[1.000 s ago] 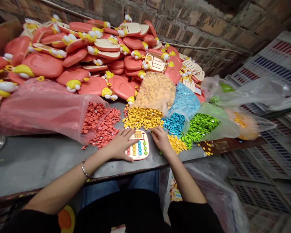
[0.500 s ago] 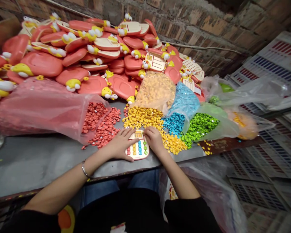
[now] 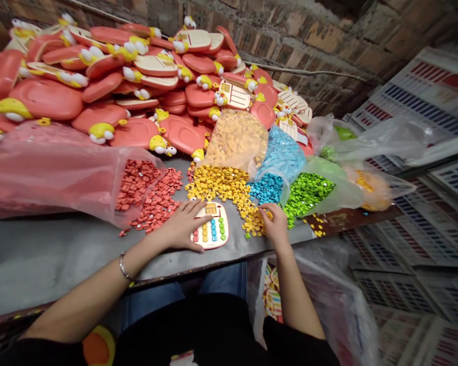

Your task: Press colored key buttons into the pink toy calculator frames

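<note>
Fingers (image 3: 194,207) of our left hand (image 3: 181,227) lie spread wide and flat over the left side of a small cream plastic toy calculator with coloured keys (image 3: 212,234), the thumb along its lower edge. The calculator rests on the grey tabletop (image 3: 61,249), near its front edge. Our right hand (image 3: 275,223) has left the calculator's right side, where it rested half a second ago, and now sits apart at the near end of the heap of loose yellow plastic keys (image 3: 229,188). Its fingertips are drawn close together; we cannot tell whether they hold a key. Beyond it lie a heap of blue keys (image 3: 267,187) and a heap of green keys (image 3: 307,193), each spilling from a clear bag. Red keys (image 3: 152,195) lie beyond the left hand. A mound of red plastic toy shells with yellow duck heads (image 3: 137,91) fills the back against the brick wall (image 3: 309,30).
</note>
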`<move>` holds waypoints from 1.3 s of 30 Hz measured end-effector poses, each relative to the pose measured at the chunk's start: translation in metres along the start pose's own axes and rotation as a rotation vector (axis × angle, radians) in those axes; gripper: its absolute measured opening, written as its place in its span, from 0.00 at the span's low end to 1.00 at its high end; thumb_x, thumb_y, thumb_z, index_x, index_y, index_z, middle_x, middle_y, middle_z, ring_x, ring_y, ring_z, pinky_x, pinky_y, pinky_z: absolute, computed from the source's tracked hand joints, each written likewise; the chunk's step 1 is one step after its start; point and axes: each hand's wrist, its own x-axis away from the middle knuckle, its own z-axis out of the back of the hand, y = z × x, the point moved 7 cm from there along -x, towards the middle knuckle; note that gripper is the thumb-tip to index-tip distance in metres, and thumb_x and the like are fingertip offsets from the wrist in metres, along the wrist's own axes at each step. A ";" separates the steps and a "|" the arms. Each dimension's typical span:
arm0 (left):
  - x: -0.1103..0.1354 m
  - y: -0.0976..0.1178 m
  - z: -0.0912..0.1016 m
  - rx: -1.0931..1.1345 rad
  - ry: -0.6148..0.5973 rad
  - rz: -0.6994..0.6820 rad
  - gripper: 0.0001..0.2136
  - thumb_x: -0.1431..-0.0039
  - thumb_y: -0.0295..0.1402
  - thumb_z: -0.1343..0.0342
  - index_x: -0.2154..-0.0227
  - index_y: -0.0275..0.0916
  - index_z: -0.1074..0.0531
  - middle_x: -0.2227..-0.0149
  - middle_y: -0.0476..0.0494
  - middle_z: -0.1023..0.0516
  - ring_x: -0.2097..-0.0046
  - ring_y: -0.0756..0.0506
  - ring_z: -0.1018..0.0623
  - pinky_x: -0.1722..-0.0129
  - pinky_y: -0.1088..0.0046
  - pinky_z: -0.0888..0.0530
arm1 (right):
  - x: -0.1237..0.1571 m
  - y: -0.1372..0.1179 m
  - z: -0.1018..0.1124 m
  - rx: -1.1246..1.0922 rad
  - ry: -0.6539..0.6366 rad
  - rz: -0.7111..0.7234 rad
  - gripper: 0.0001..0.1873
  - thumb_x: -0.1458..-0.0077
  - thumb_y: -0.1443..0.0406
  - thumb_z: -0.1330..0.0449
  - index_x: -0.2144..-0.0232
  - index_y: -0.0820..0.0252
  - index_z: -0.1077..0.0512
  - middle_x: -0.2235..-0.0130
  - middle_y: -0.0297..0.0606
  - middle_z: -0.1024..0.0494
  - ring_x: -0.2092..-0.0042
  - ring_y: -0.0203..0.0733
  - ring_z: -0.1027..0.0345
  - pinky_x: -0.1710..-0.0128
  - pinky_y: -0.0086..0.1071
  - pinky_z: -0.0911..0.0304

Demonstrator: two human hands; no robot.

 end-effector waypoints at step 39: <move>0.000 -0.001 -0.001 -0.006 0.003 0.004 0.44 0.60 0.61 0.38 0.39 0.49 0.39 0.32 0.38 0.50 0.34 0.29 0.50 0.38 0.49 0.52 | 0.004 -0.053 -0.077 0.059 -0.303 0.390 0.08 0.39 0.68 0.44 0.68 0.58 0.24 0.63 0.42 0.21 0.59 0.47 0.34 0.57 0.42 0.36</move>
